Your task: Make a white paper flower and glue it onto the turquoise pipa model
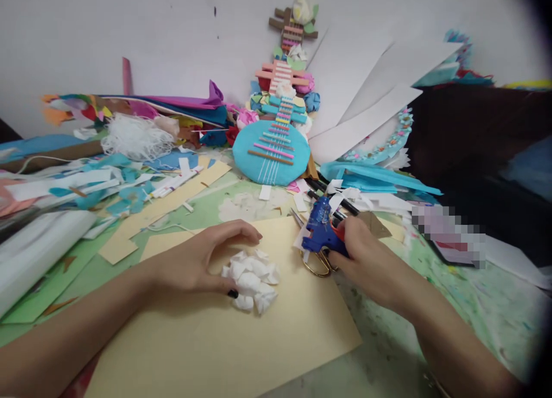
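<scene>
A crumpled white paper flower (pixel 250 280) lies on a pale yellow sheet of card (pixel 207 346). My left hand (pixel 202 260) curves round its left side, thumb and fingers spread apart, the thumb at its lower left edge. On the right, my right hand (pixel 362 260) has its fingers round a blue glue gun (pixel 323 228) with a red trigger, its body resting over other items. Just below the gun show the gold handles of a pair of scissors (pixel 318 266), partly under it.
Behind stands a blue paper lute (pixel 271 153) with coloured strips and white strings. Paper scraps and a bundle of white string (pixel 135 136) crowd the left side. A white roll (pixel 47 254) lies at far left, white sheets (pixel 366 122) lean at the back right, and a blurred-out phone-like object (pixel 451 237) lies right.
</scene>
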`<state>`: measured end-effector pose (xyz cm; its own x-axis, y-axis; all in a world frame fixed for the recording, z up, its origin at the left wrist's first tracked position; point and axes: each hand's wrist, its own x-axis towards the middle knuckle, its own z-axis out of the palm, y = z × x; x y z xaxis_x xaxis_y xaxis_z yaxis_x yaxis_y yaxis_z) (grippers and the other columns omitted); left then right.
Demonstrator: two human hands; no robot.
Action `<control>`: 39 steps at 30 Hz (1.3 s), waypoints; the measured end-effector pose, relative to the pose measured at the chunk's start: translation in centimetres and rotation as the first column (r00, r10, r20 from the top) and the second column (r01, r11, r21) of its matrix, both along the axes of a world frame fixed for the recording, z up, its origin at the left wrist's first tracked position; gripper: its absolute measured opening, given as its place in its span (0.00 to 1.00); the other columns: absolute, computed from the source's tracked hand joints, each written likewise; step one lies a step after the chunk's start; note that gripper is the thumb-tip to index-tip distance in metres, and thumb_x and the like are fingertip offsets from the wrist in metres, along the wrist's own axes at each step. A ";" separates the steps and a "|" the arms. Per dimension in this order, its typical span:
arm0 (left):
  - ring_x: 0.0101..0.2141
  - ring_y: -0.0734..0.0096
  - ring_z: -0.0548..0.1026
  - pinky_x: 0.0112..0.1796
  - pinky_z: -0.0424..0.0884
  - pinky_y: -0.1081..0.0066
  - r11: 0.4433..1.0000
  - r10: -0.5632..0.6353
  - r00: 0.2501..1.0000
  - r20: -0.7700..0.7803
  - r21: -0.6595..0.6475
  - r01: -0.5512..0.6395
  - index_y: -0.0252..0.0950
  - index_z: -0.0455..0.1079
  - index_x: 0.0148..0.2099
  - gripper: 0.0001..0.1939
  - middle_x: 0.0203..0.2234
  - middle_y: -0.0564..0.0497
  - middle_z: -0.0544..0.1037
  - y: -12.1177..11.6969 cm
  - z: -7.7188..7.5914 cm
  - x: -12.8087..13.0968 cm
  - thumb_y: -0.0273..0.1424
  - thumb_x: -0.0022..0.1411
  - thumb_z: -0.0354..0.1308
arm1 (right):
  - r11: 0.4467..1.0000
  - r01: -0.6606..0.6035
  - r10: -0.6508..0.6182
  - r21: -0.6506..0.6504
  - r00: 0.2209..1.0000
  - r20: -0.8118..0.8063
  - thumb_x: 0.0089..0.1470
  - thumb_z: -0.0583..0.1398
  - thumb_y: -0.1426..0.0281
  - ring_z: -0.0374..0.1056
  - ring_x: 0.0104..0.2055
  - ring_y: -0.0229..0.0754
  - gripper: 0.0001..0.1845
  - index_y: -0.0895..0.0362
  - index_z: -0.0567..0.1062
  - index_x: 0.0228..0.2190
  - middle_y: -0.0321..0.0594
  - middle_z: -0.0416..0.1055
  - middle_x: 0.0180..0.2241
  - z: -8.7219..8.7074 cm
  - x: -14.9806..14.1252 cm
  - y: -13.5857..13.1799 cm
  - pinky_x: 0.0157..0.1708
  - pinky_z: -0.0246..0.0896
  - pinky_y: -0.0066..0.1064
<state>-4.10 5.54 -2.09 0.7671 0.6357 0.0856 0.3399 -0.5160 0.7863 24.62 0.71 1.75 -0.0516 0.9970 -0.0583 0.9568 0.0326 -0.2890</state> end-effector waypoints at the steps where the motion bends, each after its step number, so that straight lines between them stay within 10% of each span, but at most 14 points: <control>1: 0.54 0.57 0.64 0.54 0.62 0.59 1.000 -0.008 1.000 -0.004 0.003 0.008 0.38 0.61 0.51 0.26 0.52 0.42 0.65 0.1 0.1 -0.1 0.36 0.51 0.64 | 1.000 -0.006 0.006 0.006 0.999 0.037 0.52 0.51 0.67 0.61 0.32 0.42 0.06 0.56 0.58 0.30 0.42 0.62 0.33 -0.3 -0.1 0.0 0.27 0.53 0.31; 7: 0.53 0.58 0.64 0.53 0.61 0.59 0.999 -0.043 0.999 0.000 0.005 0.043 0.37 0.62 0.44 0.20 0.51 0.42 0.66 0.5 0.9 -0.2 0.34 0.50 0.64 | 0.999 0.013 -0.003 -0.037 0.967 0.256 0.52 0.55 0.66 0.62 0.39 0.50 0.08 0.58 0.62 0.30 0.50 0.63 0.38 -1.0 -0.3 0.5 0.33 0.56 0.36; 14: 0.51 0.58 0.66 0.51 0.62 0.61 0.997 -0.052 0.998 0.019 0.055 0.051 0.36 0.64 0.41 0.17 0.49 0.42 0.67 0.4 1.1 -0.1 0.34 0.50 0.64 | 0.965 -0.128 0.059 0.227 0.955 0.289 0.46 0.62 0.63 0.60 0.46 0.56 0.22 0.58 0.66 0.43 0.51 0.65 0.44 -0.4 0.2 0.6 0.38 0.55 0.39; 21: 0.52 0.57 0.65 0.51 0.62 0.62 0.997 -0.031 0.998 -0.053 0.074 0.035 0.37 0.63 0.44 0.20 0.51 0.43 0.67 0.2 0.7 -0.1 0.34 0.50 0.64 | 1.000 -0.027 0.029 -0.013 0.985 0.168 0.59 0.47 0.69 0.66 0.31 0.45 0.16 0.58 0.71 0.27 0.45 0.71 0.27 1.3 0.2 1.2 0.28 0.50 0.31; 28: 0.52 0.57 0.65 0.51 0.62 0.64 0.997 -0.036 0.995 -0.093 0.070 0.043 0.38 0.63 0.44 0.19 0.52 0.44 0.66 0.1 0.7 0.0 0.37 0.51 0.63 | 0.995 0.101 -0.096 -0.019 0.981 0.167 0.47 0.57 0.77 0.68 0.34 0.43 0.06 0.58 0.74 0.24 0.43 0.74 0.30 0.5 2.1 2.8 0.28 0.49 0.28; 39: 0.50 0.59 0.67 0.49 0.63 0.64 0.994 -0.045 0.998 -0.054 0.095 0.050 0.37 0.62 0.40 0.17 0.50 0.43 0.67 0.1 1.0 0.0 0.36 0.50 0.63 | 0.971 0.088 -0.108 0.224 0.991 0.080 0.50 0.57 0.70 0.65 0.25 0.40 0.09 0.57 0.74 0.21 0.40 0.72 0.22 1.2 2.2 2.1 0.25 0.48 0.29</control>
